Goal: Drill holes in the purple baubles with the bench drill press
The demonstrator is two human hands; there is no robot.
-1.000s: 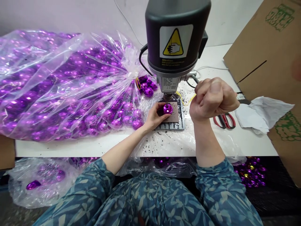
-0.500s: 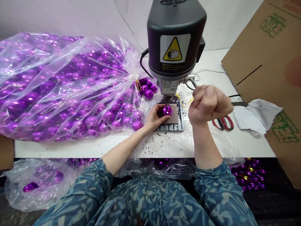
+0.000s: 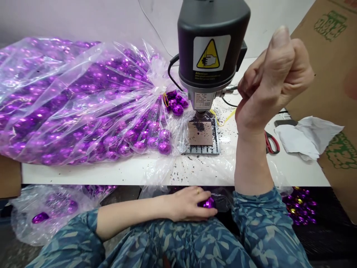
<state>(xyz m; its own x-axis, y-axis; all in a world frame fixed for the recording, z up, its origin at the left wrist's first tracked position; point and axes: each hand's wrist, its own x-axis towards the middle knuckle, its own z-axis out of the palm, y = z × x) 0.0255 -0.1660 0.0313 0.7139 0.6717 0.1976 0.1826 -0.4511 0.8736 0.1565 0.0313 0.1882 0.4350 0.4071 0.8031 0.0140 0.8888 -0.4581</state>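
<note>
With the desk [image 3: 83, 175] ahead, your left hand [image 3: 189, 203] cupped a ball [image 3: 209, 203], probably to keep the round form steady; your right hand [image 3: 275, 82] made a fist at the lever [image 3: 231, 89] to its left, apparently to control the drill [image 3: 213, 48].

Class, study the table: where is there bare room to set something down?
On the white table, mostly bare: the left strip between bag and front edge; and the right corner before the crumpled paper, right of the scissors. Crowded: around the slotted metal base, with dark shavings, clear film and purple balls. Nearer the body, the left hand holds another.
</note>
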